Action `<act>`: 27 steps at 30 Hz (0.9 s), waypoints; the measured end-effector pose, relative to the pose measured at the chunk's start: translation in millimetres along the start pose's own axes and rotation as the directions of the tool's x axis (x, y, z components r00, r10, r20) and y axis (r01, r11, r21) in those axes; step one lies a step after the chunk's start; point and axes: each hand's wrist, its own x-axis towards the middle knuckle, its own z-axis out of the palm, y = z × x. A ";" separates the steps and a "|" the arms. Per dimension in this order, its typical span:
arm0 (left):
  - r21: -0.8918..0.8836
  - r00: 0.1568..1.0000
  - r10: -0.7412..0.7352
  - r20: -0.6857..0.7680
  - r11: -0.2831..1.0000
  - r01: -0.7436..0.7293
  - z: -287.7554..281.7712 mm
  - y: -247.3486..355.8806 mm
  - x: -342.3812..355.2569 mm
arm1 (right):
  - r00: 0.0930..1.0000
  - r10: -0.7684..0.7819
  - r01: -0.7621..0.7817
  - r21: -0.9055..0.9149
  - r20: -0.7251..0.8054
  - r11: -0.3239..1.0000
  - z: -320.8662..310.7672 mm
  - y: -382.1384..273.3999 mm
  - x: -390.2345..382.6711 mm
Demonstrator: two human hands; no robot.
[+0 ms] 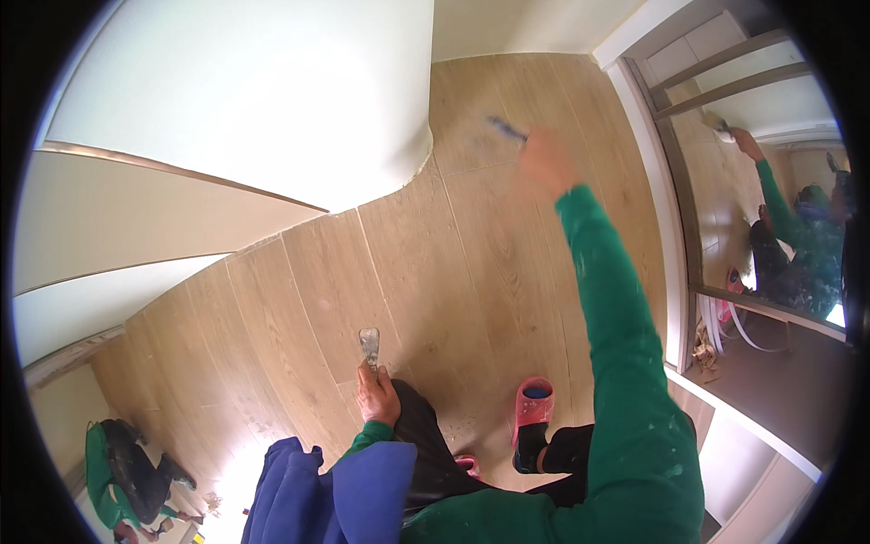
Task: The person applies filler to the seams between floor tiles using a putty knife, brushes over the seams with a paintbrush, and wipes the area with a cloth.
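My left hand (377, 397) is closed round the handle of a putty knife (369, 343), low over the floor beside my bent knee. The knife's blade is crusted with pale residue and points away from me. My right arm reaches far forward in a paint-specked green sleeve. At its end my right hand (547, 161), blurred by motion, grips a small dark tool (505, 128) held toward the white panel's corner. Blur hides what kind of tool this is. The reflection (725, 131) at the right shows a pale part on it.
Wood-look planks cover the floor (435, 263). White panels (245, 100) rise at the left. A mirror-like glass pane (752, 208) stands at the right above a dark shelf (770, 381) with white strips. A person (127, 471) in green appears lower left. My pink clog (535, 399) rests on the floor.
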 end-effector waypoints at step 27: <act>-0.007 0.999 0.029 -0.019 1.000 -0.029 7.9 -11.1 4.0 | 0.922 -0.369 0.355 -0.123 -0.119 0.927 59.7 -28.5 214.6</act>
